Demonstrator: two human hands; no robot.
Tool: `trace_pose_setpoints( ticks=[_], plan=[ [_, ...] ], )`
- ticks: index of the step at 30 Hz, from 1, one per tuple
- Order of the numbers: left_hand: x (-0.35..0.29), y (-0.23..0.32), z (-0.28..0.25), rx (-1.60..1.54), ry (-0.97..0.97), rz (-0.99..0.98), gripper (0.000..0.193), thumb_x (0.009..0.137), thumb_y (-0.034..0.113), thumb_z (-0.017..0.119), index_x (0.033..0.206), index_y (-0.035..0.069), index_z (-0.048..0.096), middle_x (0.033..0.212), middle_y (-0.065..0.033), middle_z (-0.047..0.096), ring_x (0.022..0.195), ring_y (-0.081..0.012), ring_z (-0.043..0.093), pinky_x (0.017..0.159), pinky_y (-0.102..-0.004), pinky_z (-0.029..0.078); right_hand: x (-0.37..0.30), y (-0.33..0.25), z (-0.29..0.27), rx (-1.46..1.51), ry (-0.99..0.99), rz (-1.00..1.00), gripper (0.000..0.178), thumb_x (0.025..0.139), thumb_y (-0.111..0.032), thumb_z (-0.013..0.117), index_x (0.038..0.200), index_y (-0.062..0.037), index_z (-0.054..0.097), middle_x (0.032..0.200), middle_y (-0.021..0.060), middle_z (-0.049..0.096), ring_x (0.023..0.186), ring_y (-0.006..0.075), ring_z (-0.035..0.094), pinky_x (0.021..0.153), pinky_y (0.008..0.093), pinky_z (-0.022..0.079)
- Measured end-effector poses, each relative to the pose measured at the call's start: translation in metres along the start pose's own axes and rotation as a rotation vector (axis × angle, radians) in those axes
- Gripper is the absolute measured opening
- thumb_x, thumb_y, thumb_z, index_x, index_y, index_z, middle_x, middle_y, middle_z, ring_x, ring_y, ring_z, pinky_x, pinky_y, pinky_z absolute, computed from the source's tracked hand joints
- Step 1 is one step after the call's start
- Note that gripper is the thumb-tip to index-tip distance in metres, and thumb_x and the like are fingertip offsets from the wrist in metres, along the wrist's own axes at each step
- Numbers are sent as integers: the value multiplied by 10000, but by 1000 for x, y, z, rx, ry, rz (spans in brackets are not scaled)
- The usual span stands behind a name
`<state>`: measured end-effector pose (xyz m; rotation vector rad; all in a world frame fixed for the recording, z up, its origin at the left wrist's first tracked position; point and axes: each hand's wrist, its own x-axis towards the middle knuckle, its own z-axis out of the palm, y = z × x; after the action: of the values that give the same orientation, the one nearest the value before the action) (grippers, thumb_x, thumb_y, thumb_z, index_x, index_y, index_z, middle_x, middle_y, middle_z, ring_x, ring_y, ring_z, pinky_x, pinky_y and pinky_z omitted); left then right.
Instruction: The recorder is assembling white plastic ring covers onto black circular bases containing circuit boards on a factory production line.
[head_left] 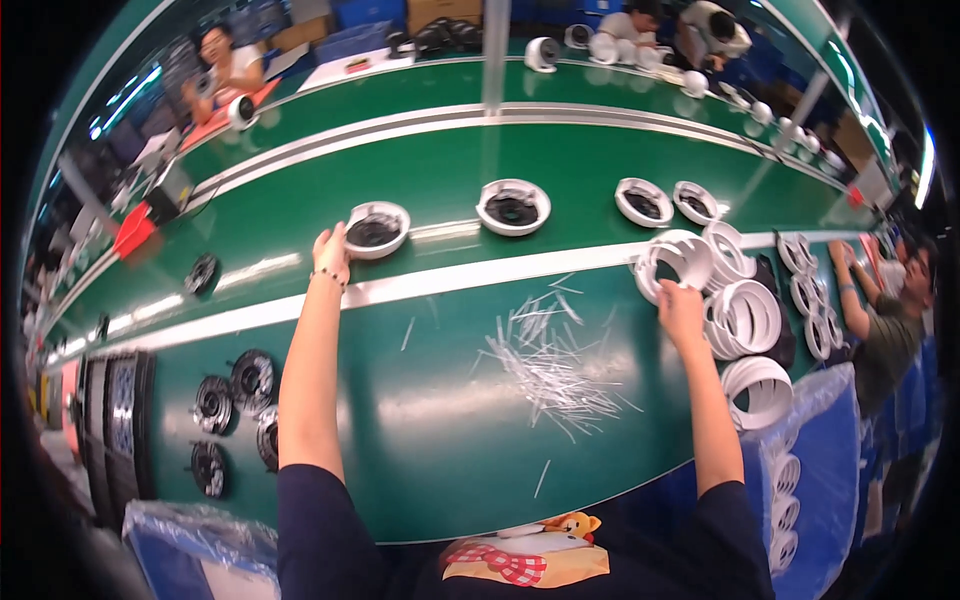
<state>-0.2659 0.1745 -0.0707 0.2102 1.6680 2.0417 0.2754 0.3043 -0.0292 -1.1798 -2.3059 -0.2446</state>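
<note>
My left hand (333, 252) reaches to the green belt, its fingers closed on the left rim of a round white housing (403, 238) with black parts inside. To the right, my right hand (681, 308) grips the lower edge of a white plastic ring (697, 257), at the top of the stacked rings (752, 316). Between my arms, a loose heap of thin white strips (545, 365) lies on the green worktable (400, 450). Another white housing (513, 208) with a black inside sits on the belt, right of the one at my left hand.
Several black round parts (252, 381) lie on the table's left, beside a black rack (118, 420). Two more housings (644, 203) stand farther right on the belt (580, 160). A plastic-lined blue bin (820, 450) flanks the right. Other people work across the belt and at far right.
</note>
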Motion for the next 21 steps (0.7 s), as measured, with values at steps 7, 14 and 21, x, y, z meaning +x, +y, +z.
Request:
trace_pose_setpoints(
  ticks=[7, 14, 21],
  plan=[
    [-70, 129, -100, 618, -156, 194, 413, 781, 255, 580, 1135, 66, 482, 1085, -72, 537, 1009, -194, 485, 787, -333, 402, 6, -13, 3, -7, 94, -218, 411, 691, -174, 633, 1043, -3, 505, 1075, 163, 526, 1020, 322, 467, 866, 375, 342],
    [-132, 157, -160, 1649, -779, 289, 370, 566, 76, 656, 922, 20, 573, 875, -113, 613, 855, -215, 579, 787, -305, 458, 13, 9, 13, 125, 104, -158, 149, 762, -135, 565, 818, -4, 610, 643, 156, 574, 657, 323, 539, 807, 399, 398],
    [-205, 114, -177, 1912, -901, 534, 381, 517, 243, 753, 834, 102, 597, 841, -52, 575, 928, -246, 517, 964, -519, 227, 9, -55, -45, 252, 322, -187, 60, 726, -74, 607, 734, -16, 600, 610, 102, 542, 547, 260, 512, 515, 339, 398]
  ],
)
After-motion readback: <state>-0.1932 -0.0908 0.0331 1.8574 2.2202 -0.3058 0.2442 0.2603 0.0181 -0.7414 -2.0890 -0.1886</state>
